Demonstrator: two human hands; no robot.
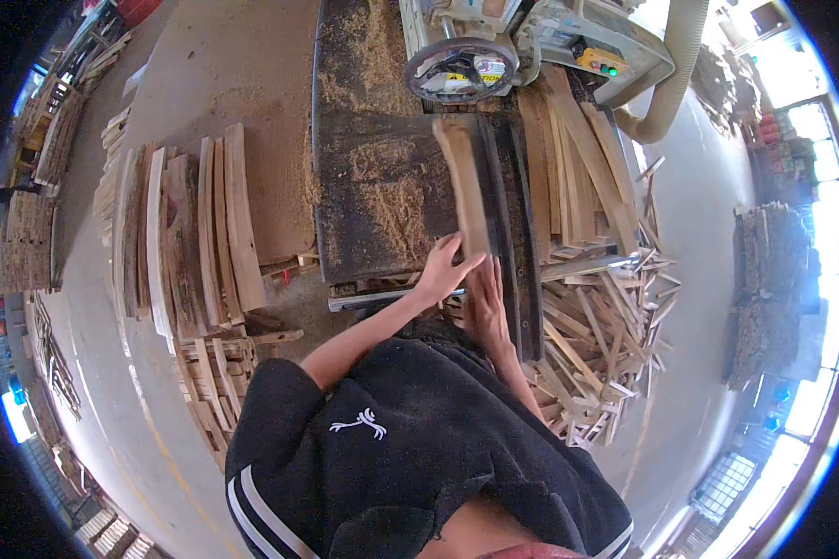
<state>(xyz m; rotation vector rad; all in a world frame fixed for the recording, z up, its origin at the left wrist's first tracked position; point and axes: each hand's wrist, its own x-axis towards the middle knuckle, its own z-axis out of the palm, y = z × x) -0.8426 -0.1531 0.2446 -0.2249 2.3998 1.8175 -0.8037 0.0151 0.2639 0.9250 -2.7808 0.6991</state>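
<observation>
A long, slightly curved wooden board [461,182] lies lengthwise on the dark machine table [345,210], beside the straight black fence [503,196]. My left hand [443,273] rests against the board's left side near its close end, thumb and forefinger spread over the wood. Just behind it, my right hand [487,303] holds the same end, its fingers stretched forward along the board on the fence side. The board's far end is a little blurred and points toward the machine's handwheel [460,70]. Its close end is partly hidden by my hands.
Sawdust [391,210] covers parts of the table. Right of the fence lie long planks [569,158], with a heap of offcuts [597,326] below. Several boards are stacked on the left [205,233]. A control box with buttons [597,61] and a ribbed hose [685,56] are at the far right.
</observation>
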